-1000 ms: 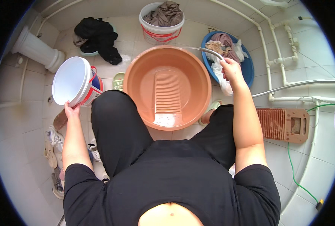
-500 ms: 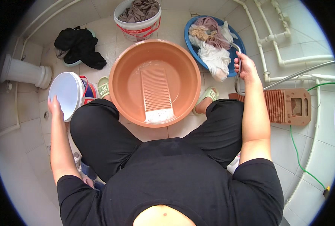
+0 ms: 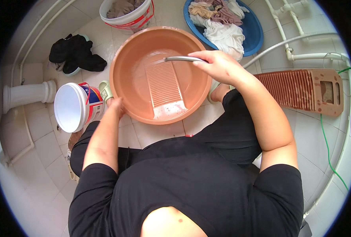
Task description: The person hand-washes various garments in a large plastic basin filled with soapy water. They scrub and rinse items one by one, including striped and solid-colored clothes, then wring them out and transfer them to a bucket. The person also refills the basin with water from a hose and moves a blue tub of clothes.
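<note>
A large orange-brown plastic basin (image 3: 122, 51) stands on the floor before me, with a ridged washboard surface (image 3: 162, 85) moulded inside it. My right hand (image 3: 219, 67) is closed round the end of a silvery hose (image 3: 179, 58) above the basin. The hose end points left, and a short stream of water seems to leave it. My left hand (image 3: 117, 106) is at the basin's near-left rim. Its fingers look curled at the edge, partly hidden.
A tilted white bucket (image 3: 69, 106) is at left, near black clothing (image 3: 76, 55). Behind the basin are a bucket of brownish cloth (image 3: 132, 19) and a blue tub (image 3: 254, 37) with laundry. A brown washboard (image 3: 298, 91) lies right, beside white pipes (image 3: 317, 56).
My right hand has swung left with the hose, from beside the blue tub to over the basin. My left hand has moved right, from the white bucket to the basin's rim.
</note>
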`<state>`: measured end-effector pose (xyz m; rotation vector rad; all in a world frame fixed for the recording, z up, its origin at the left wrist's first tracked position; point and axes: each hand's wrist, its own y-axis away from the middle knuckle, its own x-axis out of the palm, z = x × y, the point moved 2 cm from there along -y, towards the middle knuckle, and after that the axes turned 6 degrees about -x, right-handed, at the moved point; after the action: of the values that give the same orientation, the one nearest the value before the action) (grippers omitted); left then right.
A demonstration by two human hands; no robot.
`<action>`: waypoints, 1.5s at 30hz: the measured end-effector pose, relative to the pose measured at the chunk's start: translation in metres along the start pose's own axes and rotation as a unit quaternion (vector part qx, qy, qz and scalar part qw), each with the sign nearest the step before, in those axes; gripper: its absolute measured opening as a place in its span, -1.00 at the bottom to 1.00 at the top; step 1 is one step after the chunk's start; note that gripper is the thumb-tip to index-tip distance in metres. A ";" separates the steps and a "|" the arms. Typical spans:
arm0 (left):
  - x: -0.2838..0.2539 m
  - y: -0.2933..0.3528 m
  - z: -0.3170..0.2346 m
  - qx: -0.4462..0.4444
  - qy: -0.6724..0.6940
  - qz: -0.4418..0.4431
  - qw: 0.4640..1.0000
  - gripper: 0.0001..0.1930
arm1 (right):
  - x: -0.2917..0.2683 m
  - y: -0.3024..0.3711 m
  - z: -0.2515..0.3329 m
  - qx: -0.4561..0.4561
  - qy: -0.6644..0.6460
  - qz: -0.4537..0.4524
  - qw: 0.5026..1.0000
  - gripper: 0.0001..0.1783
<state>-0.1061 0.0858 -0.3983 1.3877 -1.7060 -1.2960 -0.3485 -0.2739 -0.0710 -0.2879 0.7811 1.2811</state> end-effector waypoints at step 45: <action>0.241 0.474 -0.096 0.658 -0.120 0.303 0.679 -0.69 | -0.028 0.040 -0.005 -0.088 -0.449 -0.254 0.852 -0.72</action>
<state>-0.2734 -0.1796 0.0419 0.9643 -3.1233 0.3828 -0.3900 -0.2862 -0.0473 -0.0076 -0.2197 0.8267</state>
